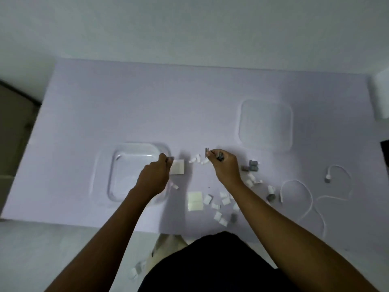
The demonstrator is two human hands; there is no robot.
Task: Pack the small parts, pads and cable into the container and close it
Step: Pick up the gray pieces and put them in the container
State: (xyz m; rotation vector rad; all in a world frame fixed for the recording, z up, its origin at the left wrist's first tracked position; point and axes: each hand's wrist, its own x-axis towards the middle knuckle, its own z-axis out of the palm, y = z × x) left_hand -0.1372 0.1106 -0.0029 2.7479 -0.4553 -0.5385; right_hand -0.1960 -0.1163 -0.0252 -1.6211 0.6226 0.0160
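Observation:
A clear plastic container (126, 161) stands open on the pale table (147, 102), left of centre. Its clear lid (265, 125) lies flat at the back right. My left hand (154, 178) hovers over the container's right rim, fingers pinched on a white square pad (177, 167). My right hand (225, 165) is closed on small grey and white parts (220, 155) near the table's middle. Several white and grey small parts (223, 204) and a pale pad (195, 201) lie scattered in front. A white cable (305, 192) curls at the right.
A few small parts (137, 268) lie on the floor below the table's front edge. A white box (382, 95) stands at the far right edge. A dark object (385, 152) shows at the right border. A dark cabinet (14, 131) is at the left.

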